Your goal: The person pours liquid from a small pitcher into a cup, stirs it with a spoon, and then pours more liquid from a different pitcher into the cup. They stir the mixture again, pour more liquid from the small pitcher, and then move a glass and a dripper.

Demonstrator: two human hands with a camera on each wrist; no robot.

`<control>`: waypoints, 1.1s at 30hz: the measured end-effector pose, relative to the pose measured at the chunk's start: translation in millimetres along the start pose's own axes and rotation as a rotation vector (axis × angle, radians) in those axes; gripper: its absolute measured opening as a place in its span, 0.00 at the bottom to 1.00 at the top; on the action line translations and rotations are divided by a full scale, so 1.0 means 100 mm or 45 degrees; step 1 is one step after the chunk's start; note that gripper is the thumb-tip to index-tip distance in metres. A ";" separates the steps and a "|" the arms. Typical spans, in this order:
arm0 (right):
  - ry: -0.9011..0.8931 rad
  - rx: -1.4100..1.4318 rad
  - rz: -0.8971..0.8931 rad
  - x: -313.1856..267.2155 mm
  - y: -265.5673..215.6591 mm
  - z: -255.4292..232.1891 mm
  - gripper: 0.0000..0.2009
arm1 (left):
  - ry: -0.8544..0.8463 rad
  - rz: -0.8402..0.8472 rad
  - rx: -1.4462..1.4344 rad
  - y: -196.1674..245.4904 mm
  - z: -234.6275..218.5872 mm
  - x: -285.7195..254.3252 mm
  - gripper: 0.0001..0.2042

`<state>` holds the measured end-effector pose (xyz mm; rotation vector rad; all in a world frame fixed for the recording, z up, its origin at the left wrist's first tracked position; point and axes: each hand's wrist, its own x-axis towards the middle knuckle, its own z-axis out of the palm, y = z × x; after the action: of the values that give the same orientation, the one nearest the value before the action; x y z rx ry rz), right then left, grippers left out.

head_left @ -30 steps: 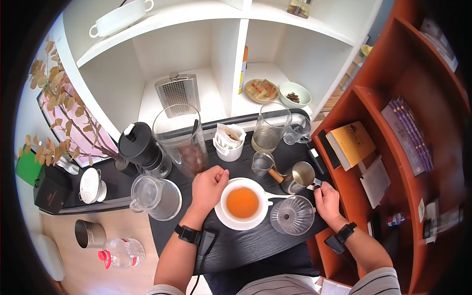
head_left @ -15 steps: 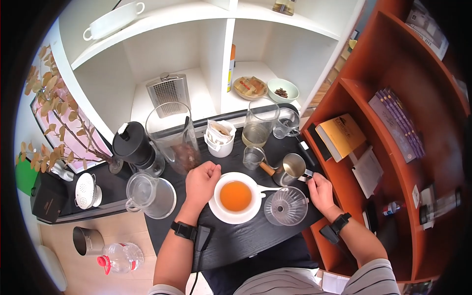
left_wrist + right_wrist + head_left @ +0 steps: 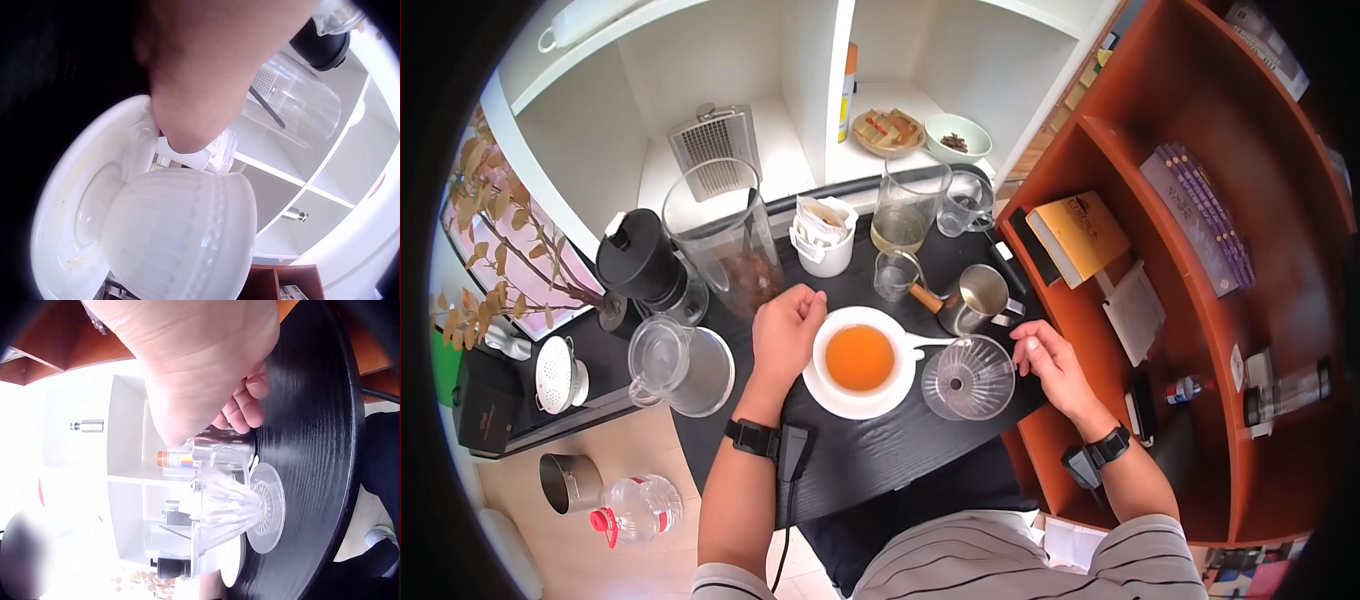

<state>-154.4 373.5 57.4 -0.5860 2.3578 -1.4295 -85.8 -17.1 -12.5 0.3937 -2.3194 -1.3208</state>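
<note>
A white cup point(image 3: 181, 244) of amber liquid stands on a white saucer point(image 3: 825, 400), with a white spoon point(image 3: 932, 341) at its right side. My left hand point(image 3: 783, 335) rests at the saucer's left edge, fingers loosely curled around nothing. On the right, my right hand point(image 3: 1055, 372) holds nothing; its relaxed fingers point(image 3: 252, 409) are beside the handle of a clear ribbed dripper point(image 3: 225, 509). Just behind it stands a metal pitcher point(image 3: 975, 298), its handle toward that hand. A small glass pitcher point(image 3: 895, 277) with a wooden handle is left of the metal one.
Along the back of the black table point(image 3: 850, 455) stand a black grinder point(image 3: 640, 260), a tall glass cylinder point(image 3: 720, 225), a white container point(image 3: 825, 255) with packets, a glass vessel point(image 3: 900, 225) and a glass mug point(image 3: 965, 205). A lidded jug point(image 3: 675, 365) sits front left. Brown shelves border the right.
My right hand has come off the metal pitcher's handle and its fingers have loosened near the dripper. The left hand keeps its place by the saucer. The head view has shifted.
</note>
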 end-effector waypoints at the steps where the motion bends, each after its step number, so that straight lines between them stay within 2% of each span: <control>1: -0.001 0.002 0.020 -0.04 -0.06 0.02 0.18 | -0.016 -0.013 -0.001 0.00 0.00 0.00 0.16; 3: -0.089 -0.047 0.016 -0.09 -0.16 0.09 0.18 | -0.047 -0.050 -0.045 0.00 -0.01 0.01 0.16; 5: -0.079 -0.078 0.012 -0.10 -0.14 0.13 0.17 | -0.048 -0.051 -0.034 0.00 -0.01 0.00 0.16; 8: -0.146 -0.273 -0.007 -0.09 -0.19 0.14 0.15 | -0.055 -0.072 -0.027 0.02 -0.01 0.00 0.14; 10: -0.211 -0.180 0.117 -0.09 -0.20 0.15 0.13 | -0.018 -0.058 -0.017 0.00 0.00 0.00 0.14; 16: -0.210 0.058 0.107 -0.08 -0.18 0.14 0.12 | -0.067 -0.064 0.006 -0.01 -0.02 0.02 0.14; 20: -0.259 0.047 0.095 -0.12 -0.15 0.06 0.12 | -0.042 -0.057 0.001 0.03 -0.02 0.00 0.14; 22: -0.308 -0.122 0.093 -0.17 -0.21 -0.03 0.12 | -0.020 -0.039 0.014 0.00 0.00 0.01 0.14; 25: -0.337 -0.030 0.102 -0.25 -0.32 -0.15 0.13 | -0.037 -0.047 0.022 0.02 -0.02 0.01 0.14; 27: -0.304 0.055 0.114 -0.28 -0.46 -0.24 0.12 | -0.032 -0.046 0.007 0.01 -0.02 0.01 0.14; 30: -0.125 0.202 0.129 -0.19 -0.69 -0.45 0.10 | -0.050 -0.042 0.017 0.00 -0.01 0.01 0.14; 33: 0.028 0.210 -0.106 0.14 -0.75 -0.65 0.14 | -0.030 -0.032 0.028 0.00 0.00 0.00 0.14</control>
<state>-184.0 384.4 152.3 -0.6328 2.2276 -1.6552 -85.7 -17.7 -12.6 0.4175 -2.3574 -1.3190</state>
